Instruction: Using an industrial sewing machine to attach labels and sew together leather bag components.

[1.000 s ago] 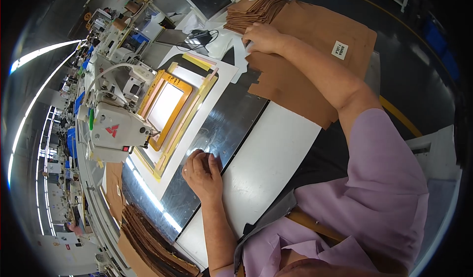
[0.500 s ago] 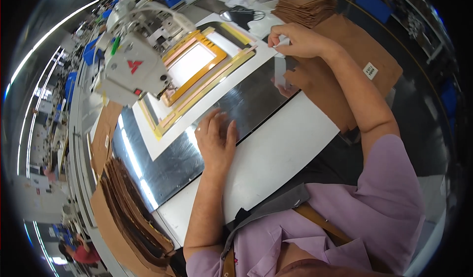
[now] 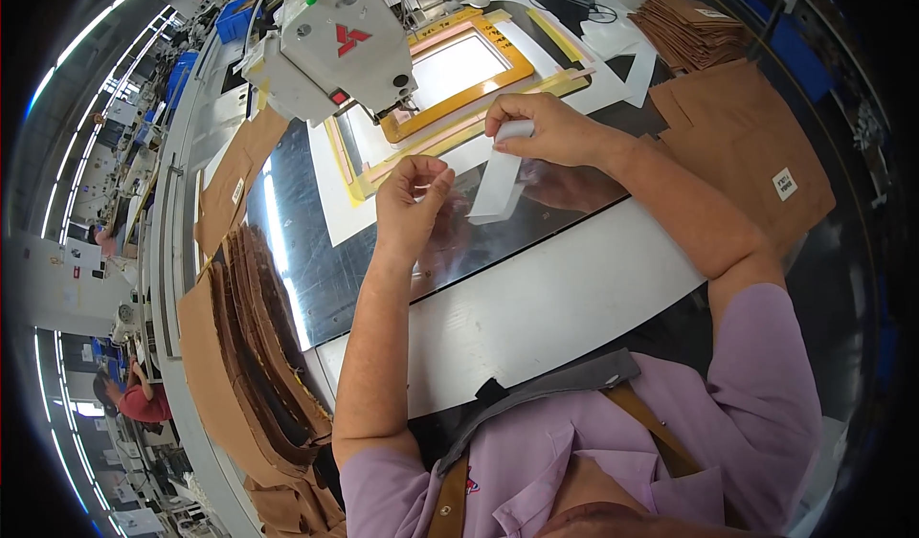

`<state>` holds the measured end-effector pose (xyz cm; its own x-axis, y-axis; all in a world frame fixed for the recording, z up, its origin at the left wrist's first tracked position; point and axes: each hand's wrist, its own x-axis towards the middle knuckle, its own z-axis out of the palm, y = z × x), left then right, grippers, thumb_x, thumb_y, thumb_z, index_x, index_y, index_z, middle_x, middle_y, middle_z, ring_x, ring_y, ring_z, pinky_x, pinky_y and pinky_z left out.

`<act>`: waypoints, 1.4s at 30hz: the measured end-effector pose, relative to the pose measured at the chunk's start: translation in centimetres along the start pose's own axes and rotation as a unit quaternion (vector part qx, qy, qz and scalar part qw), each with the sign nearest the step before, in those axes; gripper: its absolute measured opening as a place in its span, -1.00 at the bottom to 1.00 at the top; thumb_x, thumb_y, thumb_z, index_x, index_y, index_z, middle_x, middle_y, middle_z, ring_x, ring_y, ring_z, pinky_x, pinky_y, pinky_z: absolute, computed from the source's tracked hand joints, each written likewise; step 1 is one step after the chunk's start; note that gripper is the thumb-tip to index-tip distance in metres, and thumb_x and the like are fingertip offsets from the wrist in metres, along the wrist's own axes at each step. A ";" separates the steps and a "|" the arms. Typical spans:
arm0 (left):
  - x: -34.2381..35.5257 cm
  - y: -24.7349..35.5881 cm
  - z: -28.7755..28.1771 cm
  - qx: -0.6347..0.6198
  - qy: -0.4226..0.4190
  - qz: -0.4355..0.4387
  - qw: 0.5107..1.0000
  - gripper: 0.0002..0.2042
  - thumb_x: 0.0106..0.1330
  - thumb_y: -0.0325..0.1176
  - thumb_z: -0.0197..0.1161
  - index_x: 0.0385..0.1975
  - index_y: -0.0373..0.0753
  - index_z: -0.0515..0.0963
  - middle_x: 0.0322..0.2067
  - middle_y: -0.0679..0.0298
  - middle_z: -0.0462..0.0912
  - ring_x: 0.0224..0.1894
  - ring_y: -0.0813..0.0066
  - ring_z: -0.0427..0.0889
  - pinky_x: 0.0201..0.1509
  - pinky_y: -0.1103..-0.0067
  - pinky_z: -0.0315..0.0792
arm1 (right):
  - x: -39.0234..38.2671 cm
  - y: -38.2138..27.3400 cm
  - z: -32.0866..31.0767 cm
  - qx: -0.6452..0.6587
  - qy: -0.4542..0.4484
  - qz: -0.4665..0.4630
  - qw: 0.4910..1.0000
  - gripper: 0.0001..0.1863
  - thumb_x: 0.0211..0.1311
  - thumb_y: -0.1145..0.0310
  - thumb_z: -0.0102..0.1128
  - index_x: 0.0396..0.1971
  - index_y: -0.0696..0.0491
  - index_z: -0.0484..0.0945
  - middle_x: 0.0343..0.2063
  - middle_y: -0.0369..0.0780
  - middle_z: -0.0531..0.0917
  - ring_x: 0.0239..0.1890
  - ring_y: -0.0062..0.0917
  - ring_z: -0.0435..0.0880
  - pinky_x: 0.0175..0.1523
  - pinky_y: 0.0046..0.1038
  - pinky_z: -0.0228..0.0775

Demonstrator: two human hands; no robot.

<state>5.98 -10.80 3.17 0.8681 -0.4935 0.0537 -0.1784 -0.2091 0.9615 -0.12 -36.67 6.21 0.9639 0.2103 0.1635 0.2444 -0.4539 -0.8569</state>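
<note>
Pinched in my right hand [image 3: 546, 131] is a white strip [image 3: 496, 186], thin and slightly see-through, hanging down over the shiny metal plate [image 3: 325, 294]. My left hand [image 3: 414, 198] is raised over the same plate, left of the strip and apart from it. Its thumb and fingertips are curled together; whether anything small is between them I cannot make out. Just beyond both hands lies a yellow-edged frame [image 3: 522, 67] on a white sheet, under the head of a white sewing machine [image 3: 335, 45].
Folded brown fabric pieces [image 3: 254, 347] stand stacked at the left. More brown pieces [image 3: 737, 145] lie at the right, with a brown pile [image 3: 684, 33] behind them. White strips [image 3: 639, 74] and a black cable [image 3: 574, 2] lie at the back. A person [image 3: 139, 394] sits far left.
My right hand has come left from the brown pieces, bringing the white strip over the metal plate. My left hand has lifted off the plate and curled its fingers. The view has shifted.
</note>
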 end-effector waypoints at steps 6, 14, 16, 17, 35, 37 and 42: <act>1.6 -0.7 1.0 0.033 -0.007 0.023 0.999 -0.73 0.28 -0.29 0.49 -0.14 -0.31 0.68 -0.38 0.27 0.73 -0.32 0.60 0.64 -0.24 0.61 0.52 | 2.8 2.2 2.1 0.105 0.065 -0.065 0.990 -0.76 0.21 0.45 0.41 -0.14 0.11 0.60 -0.14 -0.27 0.69 -0.03 -0.59 0.64 0.10 -0.46 0.50; 4.2 -0.7 -1.5 0.253 0.134 -0.019 0.958 -0.82 0.30 -0.32 0.43 -0.19 -0.25 0.70 -0.41 0.34 0.73 -0.39 0.61 0.67 -0.25 0.58 0.52 | 4.1 4.3 1.4 -0.130 0.153 -0.022 0.979 -0.86 0.24 0.46 0.37 -0.23 0.11 0.62 -0.30 -0.20 0.72 -0.13 -0.48 0.73 0.04 -0.44 0.54; 3.9 -0.7 -1.1 0.339 0.174 -0.001 0.925 -0.81 0.29 -0.32 0.42 -0.18 -0.22 0.69 -0.36 0.34 0.74 -0.35 0.56 0.69 -0.18 0.51 0.53 | 4.5 5.0 1.4 -0.179 0.170 -0.056 0.967 -0.86 0.23 0.42 0.37 -0.23 0.06 0.63 -0.30 -0.21 0.74 -0.17 -0.41 0.75 -0.01 -0.41 0.56; 3.4 -1.0 -1.0 0.420 0.202 0.093 0.880 -0.78 0.26 -0.33 0.44 -0.14 -0.20 0.68 -0.28 0.34 0.74 -0.28 0.45 0.69 -0.08 0.43 0.51 | 4.8 5.2 1.4 -0.229 0.186 -0.091 0.951 -0.85 0.22 0.37 0.37 -0.24 0.01 0.64 -0.30 -0.22 0.76 -0.21 -0.35 0.77 -0.06 -0.37 0.59; 3.3 -1.7 0.8 0.496 -0.039 0.199 0.844 -0.16 0.44 0.32 -0.04 0.43 -0.36 0.25 0.40 -0.10 0.34 0.50 -0.01 0.23 0.55 0.01 -0.07 | 2.6 3.6 1.4 -0.431 0.139 -0.288 0.844 -0.75 0.08 0.39 0.34 -0.21 0.09 0.66 -0.14 -0.22 0.68 -0.04 -0.34 0.64 0.14 -0.24 0.40; 3.4 -1.7 0.7 0.497 -0.046 0.197 0.844 -0.15 0.44 0.31 -0.04 0.44 -0.35 0.23 0.41 -0.09 0.32 0.50 -0.02 0.22 0.55 -0.01 -0.09 | 1.2 3.9 2.1 -0.411 0.078 -0.209 0.884 -0.59 0.21 0.23 0.31 -0.01 0.15 0.63 0.02 -0.14 0.65 0.16 -0.29 0.57 0.37 -0.14 0.25; 3.8 -1.7 0.5 0.504 -0.072 0.189 0.840 -0.14 0.43 0.33 -0.05 0.47 -0.31 0.18 0.46 -0.05 0.23 0.55 0.03 0.12 0.56 -0.03 -0.16 | -0.5 3.6 0.5 -0.555 0.024 -0.013 0.831 -0.25 0.54 -0.21 -0.23 0.36 0.15 0.38 0.36 -0.04 0.43 0.50 -0.27 0.24 0.61 -0.09 -0.18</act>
<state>9.32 -12.73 1.61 0.6094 -0.7672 0.2001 -0.7928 -0.5870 0.1639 0.23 -37.99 2.78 0.9531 0.2111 0.2166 0.1879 -0.9745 0.1230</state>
